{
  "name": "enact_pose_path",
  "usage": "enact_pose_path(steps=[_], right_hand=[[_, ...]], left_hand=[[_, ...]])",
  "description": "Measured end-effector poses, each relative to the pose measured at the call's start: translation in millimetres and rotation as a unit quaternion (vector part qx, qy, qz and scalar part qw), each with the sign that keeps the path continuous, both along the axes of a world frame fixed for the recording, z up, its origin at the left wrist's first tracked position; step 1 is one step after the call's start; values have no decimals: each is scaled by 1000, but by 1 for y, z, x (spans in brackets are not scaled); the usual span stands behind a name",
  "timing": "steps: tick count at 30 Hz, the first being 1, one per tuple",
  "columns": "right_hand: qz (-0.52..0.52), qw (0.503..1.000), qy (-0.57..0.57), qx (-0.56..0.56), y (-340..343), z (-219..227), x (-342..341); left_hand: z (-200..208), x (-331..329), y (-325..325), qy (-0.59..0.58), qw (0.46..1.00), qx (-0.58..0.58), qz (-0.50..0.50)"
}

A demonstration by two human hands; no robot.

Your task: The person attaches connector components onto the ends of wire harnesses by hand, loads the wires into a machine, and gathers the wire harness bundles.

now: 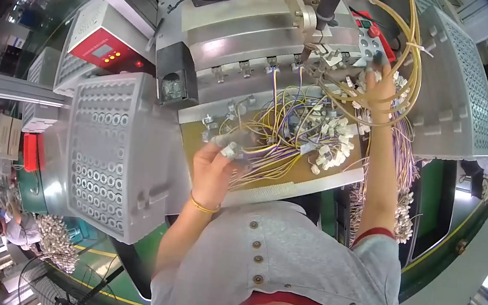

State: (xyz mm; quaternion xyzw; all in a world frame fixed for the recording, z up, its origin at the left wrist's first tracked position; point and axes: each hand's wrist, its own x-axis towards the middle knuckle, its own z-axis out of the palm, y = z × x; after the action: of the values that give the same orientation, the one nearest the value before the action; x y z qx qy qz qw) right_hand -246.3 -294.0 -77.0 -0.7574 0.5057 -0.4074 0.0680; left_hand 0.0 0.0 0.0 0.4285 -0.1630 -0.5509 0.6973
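My left hand [210, 176] is closed in a pinch at the left front of the brown work board [270, 187]. Its fingertips look pale grey, as if covered. Purple and yellow wires [263, 152] run from the pinch into a tangled pile. My right hand [379, 90] is stretched out at the far right, fingers apart and slightly blurred, next to a button panel [368, 46]. Many white connectors [334, 151] lie at the pile's right side. Two wired connectors [272, 67] sit at the metal machine's [240, 36] front edge.
A pale perforated crate [134, 157] stands on the left, another crate [456, 87] on the right. Behind the left crate is a red-and-white control box [108, 44]. A black bin [175, 77] hangs at the machine's left. Looped yellow tubes [415, 45] hang near my right arm.
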Motion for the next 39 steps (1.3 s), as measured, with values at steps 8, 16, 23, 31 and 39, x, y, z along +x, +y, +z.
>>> enact_pose_path(steps=[8, 16, 23, 31, 39], right_hand=[[473, 852, -122, 187, 191, 94, 97], [433, 822, -103, 354, 192, 98, 103], [410, 766, -207, 450, 189, 105, 104], [111, 836, -434, 316, 121, 64, 91], [90, 779, -534, 316, 91, 27, 96]], left_hand=[[8, -5, 1, 13, 1000, 18, 22], [21, -8, -3, 31, 999, -11, 14], [14, -12, -7, 11, 994, -61, -89], [-59, -15, 9, -717, 689, 7, -102], [-43, -14, 13, -642, 764, -25, -59]])
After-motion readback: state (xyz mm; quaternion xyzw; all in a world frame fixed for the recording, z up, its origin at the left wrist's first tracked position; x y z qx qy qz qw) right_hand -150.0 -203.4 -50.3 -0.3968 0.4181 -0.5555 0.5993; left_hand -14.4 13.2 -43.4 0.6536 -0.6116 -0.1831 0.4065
